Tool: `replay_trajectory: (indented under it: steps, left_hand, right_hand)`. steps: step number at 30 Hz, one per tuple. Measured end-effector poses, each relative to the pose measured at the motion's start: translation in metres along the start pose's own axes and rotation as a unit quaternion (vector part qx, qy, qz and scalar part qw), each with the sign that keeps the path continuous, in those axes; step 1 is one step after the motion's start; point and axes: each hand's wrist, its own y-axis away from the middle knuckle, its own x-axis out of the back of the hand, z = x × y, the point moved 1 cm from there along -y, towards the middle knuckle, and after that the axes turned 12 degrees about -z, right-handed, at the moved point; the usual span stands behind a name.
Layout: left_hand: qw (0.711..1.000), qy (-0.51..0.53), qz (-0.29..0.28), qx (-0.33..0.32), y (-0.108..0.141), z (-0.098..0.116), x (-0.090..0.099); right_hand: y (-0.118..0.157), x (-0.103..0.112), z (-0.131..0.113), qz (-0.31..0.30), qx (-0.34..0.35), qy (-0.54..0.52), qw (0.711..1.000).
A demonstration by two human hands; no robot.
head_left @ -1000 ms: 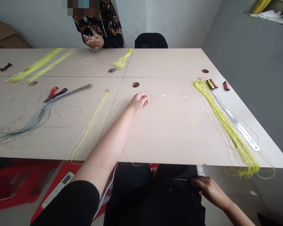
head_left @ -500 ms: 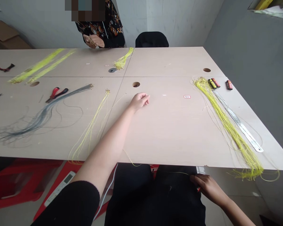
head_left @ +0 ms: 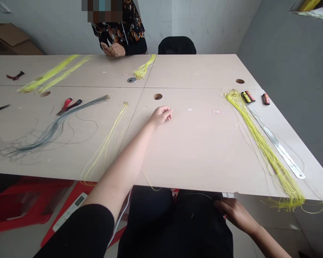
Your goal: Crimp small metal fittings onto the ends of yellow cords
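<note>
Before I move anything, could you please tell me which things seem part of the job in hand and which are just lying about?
Likely in the job:
thin yellow strand running to the right hand
nearer small yellow bundle
large yellow bundle

Probably lying about:
three batteries
remote control
cardboard box

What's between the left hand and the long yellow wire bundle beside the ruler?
In the head view, a small white tag and a red-bordered label.

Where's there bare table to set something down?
Widest: between the left forearm and the long yellow bundle, nearer than the small labels. Crowded: right edge, with that bundle, ruler and batteries; left side, with gray strands, pliers and loose yellow strands.
</note>
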Motion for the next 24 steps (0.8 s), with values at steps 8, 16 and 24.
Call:
replay_trajectory:
  steps: [8, 16, 24]
  left_hand:
    - [1.000, 0.003, 0.001, -0.001, -0.001, 0.000, 0.001]
    - [1.000, 0.006, 0.009, 0.000, -0.001, 0.000, 0.001]
    - [1.000, 0.004, 0.004, -0.004, 0.000, 0.000, 0.000]
  right_hand:
    - [-0.002, 0.002, -0.031, -0.030, -0.025, -0.152, 0.988]
    - [-0.011, 0.020, -0.057, -0.049, -0.033, -0.308, 0.950]
    - [-0.014, 0.023, -0.058, -0.071, -0.020, -0.303, 0.950]
